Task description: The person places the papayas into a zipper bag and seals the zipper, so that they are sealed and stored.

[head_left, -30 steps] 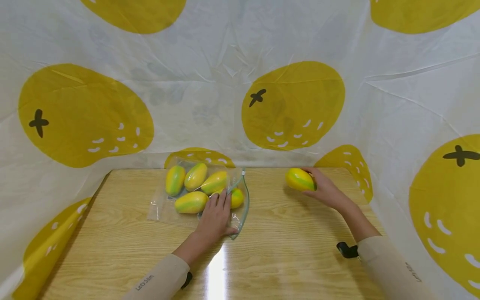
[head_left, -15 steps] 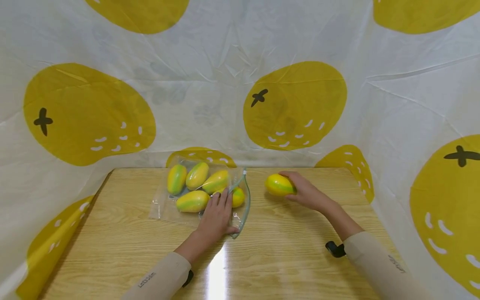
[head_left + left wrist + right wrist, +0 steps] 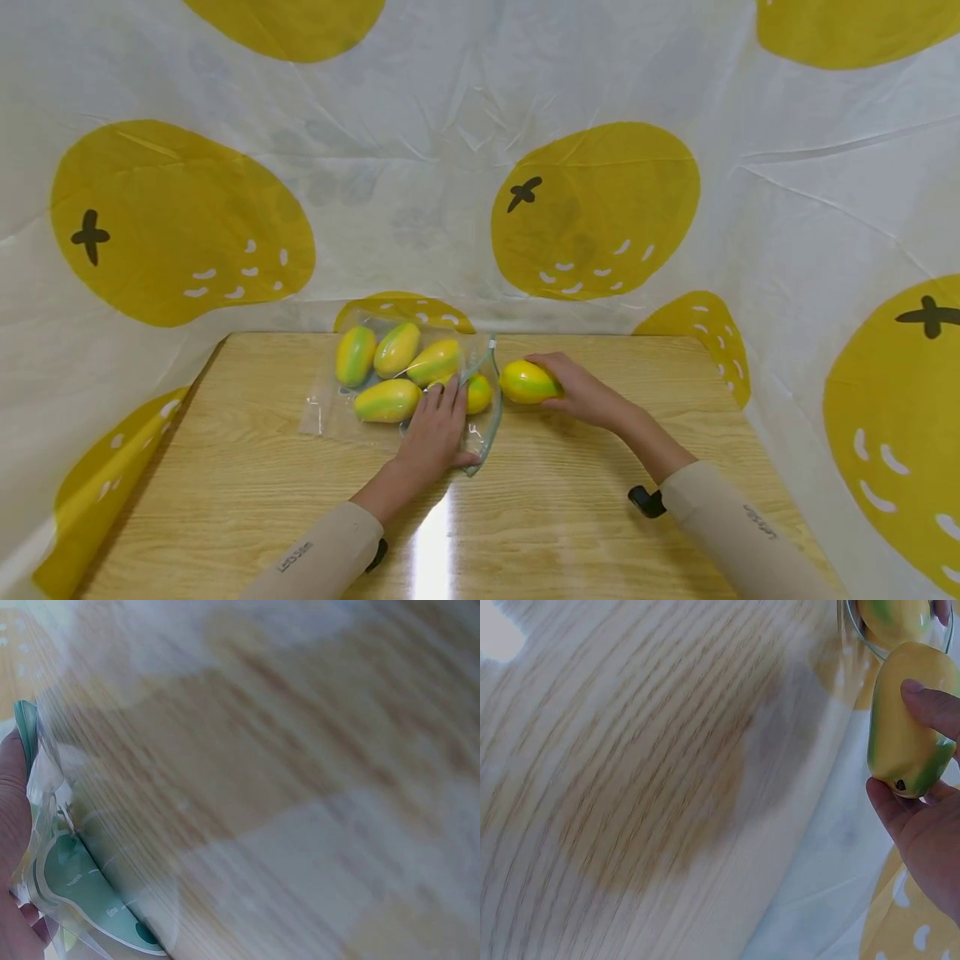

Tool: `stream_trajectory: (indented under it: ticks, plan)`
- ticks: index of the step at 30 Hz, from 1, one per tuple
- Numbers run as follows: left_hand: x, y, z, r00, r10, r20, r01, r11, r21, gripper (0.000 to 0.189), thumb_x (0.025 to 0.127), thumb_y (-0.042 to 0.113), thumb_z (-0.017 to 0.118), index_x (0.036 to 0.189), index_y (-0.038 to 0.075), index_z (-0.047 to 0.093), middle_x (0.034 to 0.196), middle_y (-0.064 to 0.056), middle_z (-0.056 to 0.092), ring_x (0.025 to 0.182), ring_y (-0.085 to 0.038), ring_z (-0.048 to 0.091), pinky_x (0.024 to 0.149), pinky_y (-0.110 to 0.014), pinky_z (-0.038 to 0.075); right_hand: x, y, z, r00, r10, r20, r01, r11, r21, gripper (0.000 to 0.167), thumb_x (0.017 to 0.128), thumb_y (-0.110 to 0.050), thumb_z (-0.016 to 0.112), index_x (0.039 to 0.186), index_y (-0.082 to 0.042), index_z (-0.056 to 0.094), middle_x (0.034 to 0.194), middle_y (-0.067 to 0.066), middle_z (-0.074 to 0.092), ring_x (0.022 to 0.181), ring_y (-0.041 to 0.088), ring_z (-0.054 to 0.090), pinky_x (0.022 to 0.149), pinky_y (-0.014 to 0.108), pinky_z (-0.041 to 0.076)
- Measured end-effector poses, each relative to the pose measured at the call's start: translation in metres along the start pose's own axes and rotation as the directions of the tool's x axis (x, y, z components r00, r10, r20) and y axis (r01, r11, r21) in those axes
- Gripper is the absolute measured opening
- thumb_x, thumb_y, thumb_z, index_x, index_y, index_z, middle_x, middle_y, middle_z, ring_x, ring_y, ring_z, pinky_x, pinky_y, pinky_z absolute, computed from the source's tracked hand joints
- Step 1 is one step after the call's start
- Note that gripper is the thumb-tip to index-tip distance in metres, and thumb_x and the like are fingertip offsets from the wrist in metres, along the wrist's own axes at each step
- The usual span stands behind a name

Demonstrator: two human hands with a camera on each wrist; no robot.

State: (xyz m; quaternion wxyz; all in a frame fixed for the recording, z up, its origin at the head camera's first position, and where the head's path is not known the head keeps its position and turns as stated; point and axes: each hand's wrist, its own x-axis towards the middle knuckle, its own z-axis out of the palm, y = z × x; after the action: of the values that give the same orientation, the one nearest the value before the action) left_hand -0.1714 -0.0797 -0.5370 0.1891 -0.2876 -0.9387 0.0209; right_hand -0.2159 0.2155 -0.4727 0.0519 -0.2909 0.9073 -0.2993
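Note:
My right hand (image 3: 581, 392) holds a yellow mango (image 3: 528, 382) with a green stripe, just right of the mouth of a clear zip bag (image 3: 318, 417). In the right wrist view, the thumb lies along the mango's side, the fingers at its dark-tipped end. With its mouth towards the right, the bag lies on the table and contains several more yellow-green mangoes (image 3: 387, 402). My left hand (image 3: 433, 433) grips the bag by its green-edged mouth, its fingers partly covering one mango inside. The left wrist view shows the green zip strip (image 3: 26, 731) beside that hand.
The wooden table (image 3: 570, 517) extends around the bag and both arms. White cloth printed with yellow fruit (image 3: 592, 212) hangs behind the table and along both sides. A dark wrist device (image 3: 647, 502) sticks out below the right sleeve.
My right hand has brought the mango leftwards across the table, from well right of the bag to right beside its mouth. The left hand and the bag stay in place.

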Motion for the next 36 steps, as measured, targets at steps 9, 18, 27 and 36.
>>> stream_trajectory:
  ticks: [9, 18, 27, 36]
  plan:
    - [0.001, 0.002, -0.001, 1.000, -0.001, 0.018, 0.002, 1.000, -0.024, 0.132, 0.058, 0.082, 0.080, 0.150, -0.004, 0.039, 0.156, -0.024, 0.042, 0.124, -0.038, 0.051, 0.106, -0.047, 0.048, 0.005, -0.005, 0.006, 1.000, -0.006, -0.004, 0.006, 1.000, -0.031, 0.076, 0.087, -0.002, 0.080, 0.154, -0.008, 0.044, 0.146, 0.021, 0.050, 0.135, 0.039, 0.050, 0.113, 0.060, 0.042]
    - [0.001, 0.003, -0.003, 0.999, -0.003, 0.037, 0.004, 0.999, -0.033, 0.130, 0.060, 0.081, 0.080, 0.151, -0.002, 0.040, 0.159, -0.023, 0.039, 0.127, -0.039, 0.050, 0.106, -0.049, 0.048, 0.007, -0.007, 0.013, 0.999, -0.042, -0.017, 0.041, 0.998, -0.049, 0.076, 0.085, 0.000, 0.081, 0.152, -0.008, 0.045, 0.144, 0.019, 0.052, 0.133, 0.037, 0.052, 0.112, 0.058, 0.044]
    - [0.001, 0.003, -0.002, 0.999, 0.010, 0.033, -0.010, 1.000, -0.013, 0.133, 0.060, 0.080, 0.080, 0.155, -0.002, 0.036, 0.160, -0.021, 0.039, 0.130, -0.039, 0.049, 0.106, -0.049, 0.048, 0.010, -0.011, 0.019, 0.999, -0.019, 0.033, 0.020, 0.999, -0.036, 0.076, 0.090, -0.003, 0.078, 0.157, -0.010, 0.041, 0.147, 0.021, 0.048, 0.136, 0.039, 0.050, 0.113, 0.059, 0.042]
    - [0.000, 0.003, -0.003, 0.999, 0.020, 0.027, -0.021, 1.000, 0.006, 0.134, 0.061, 0.081, 0.078, 0.156, -0.003, 0.034, 0.160, -0.021, 0.040, 0.129, -0.039, 0.047, 0.113, -0.050, 0.041, 0.014, -0.018, 0.024, 0.998, -0.004, 0.068, 0.008, 0.998, -0.059, 0.075, 0.090, -0.007, 0.079, 0.157, -0.010, 0.043, 0.135, 0.022, 0.045, 0.121, 0.036, 0.055, 0.106, 0.055, 0.048]
